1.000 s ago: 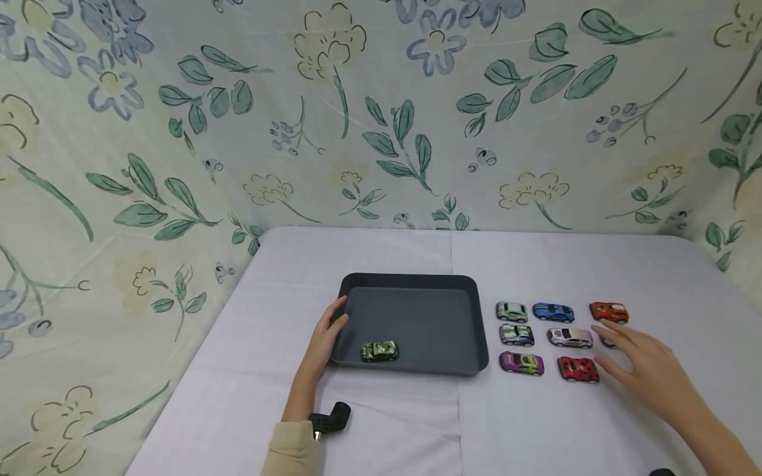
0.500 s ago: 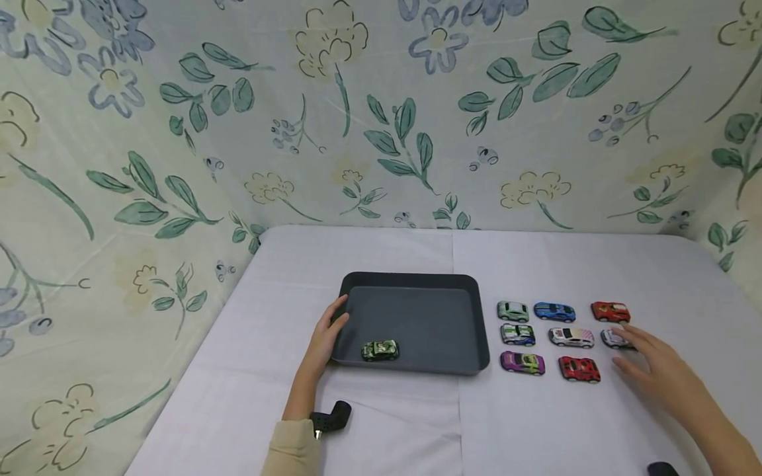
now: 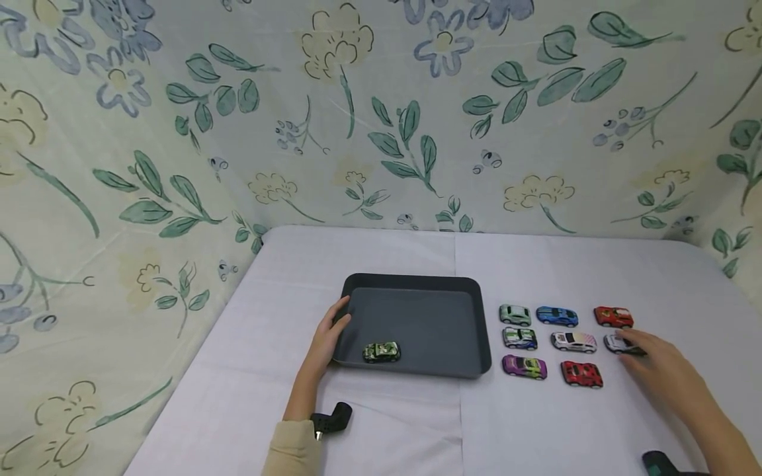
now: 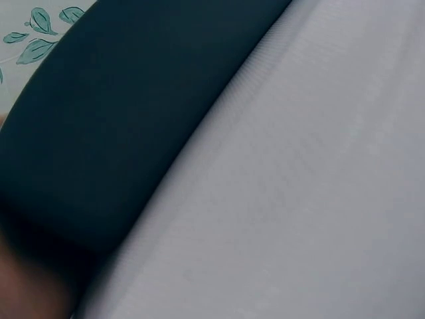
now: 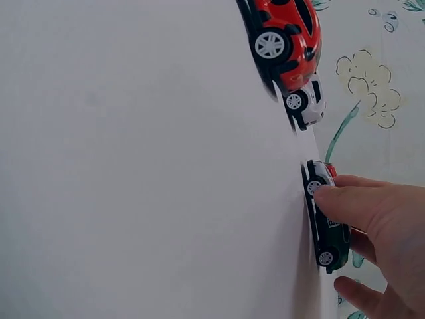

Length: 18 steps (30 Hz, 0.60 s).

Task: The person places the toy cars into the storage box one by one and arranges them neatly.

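Note:
My left hand [image 3: 323, 340] holds the left rim of a dark grey rectangular tray [image 3: 417, 317], with the thumb at the edge. In the left wrist view the tray's outer wall [image 4: 119, 119] fills the left part, and a blurred bit of hand shows at the lower left. A green camouflage toy car [image 3: 381, 352] sits inside the tray near the front. On the right, my right hand [image 3: 673, 370] pinches a silver and black toy car [image 5: 330, 229] between thumb and fingers. In the right wrist view that car's wheels are right at the white cloth.
Beside the tray stand several toy cars: pale green [image 3: 514, 315], blue [image 3: 557, 316], orange-red [image 3: 614, 317], green-and-white [image 3: 520, 338], white [image 3: 573, 342], purple [image 3: 524, 367] and red with black spots [image 3: 581, 374]. A floral cloth [image 3: 369, 132] hangs behind the white-covered table [image 3: 405, 430].
My right hand drew back to the right from over the cars, uncovering the silver and black car, then closed in on it. The left hand and tray have stayed put.

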Available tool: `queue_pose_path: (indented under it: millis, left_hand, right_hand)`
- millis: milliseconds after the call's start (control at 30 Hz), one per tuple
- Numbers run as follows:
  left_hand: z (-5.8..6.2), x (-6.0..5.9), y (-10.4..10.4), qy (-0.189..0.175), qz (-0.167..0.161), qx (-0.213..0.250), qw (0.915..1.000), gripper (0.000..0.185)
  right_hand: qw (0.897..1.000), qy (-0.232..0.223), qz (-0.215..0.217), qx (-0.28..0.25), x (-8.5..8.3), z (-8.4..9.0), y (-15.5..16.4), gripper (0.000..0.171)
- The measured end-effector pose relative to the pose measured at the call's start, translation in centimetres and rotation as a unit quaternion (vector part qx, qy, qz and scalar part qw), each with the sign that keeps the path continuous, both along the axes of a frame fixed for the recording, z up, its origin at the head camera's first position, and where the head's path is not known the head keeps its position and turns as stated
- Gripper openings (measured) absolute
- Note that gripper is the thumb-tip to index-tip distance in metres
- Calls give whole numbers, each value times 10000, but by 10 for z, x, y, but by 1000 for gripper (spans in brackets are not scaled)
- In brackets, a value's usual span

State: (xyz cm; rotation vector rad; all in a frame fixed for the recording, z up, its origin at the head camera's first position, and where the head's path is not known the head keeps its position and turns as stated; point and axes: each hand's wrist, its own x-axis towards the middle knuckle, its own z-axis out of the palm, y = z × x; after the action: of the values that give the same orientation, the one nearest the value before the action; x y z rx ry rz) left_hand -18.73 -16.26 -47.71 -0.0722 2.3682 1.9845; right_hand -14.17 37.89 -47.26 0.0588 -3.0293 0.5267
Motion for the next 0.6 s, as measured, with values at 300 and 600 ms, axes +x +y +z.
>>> queue_pose_path:
  millis: [300, 600]
  left_hand:
    - [1, 0, 0, -32, 68, -36, 10000, 43]
    - [0, 0, 0, -17, 46, -48, 10000, 43]
  right_hand:
    - [9974, 459, 231, -500, -2, -8, 8, 42]
    - [9989, 310, -246, -245, -1, -8, 9, 42]
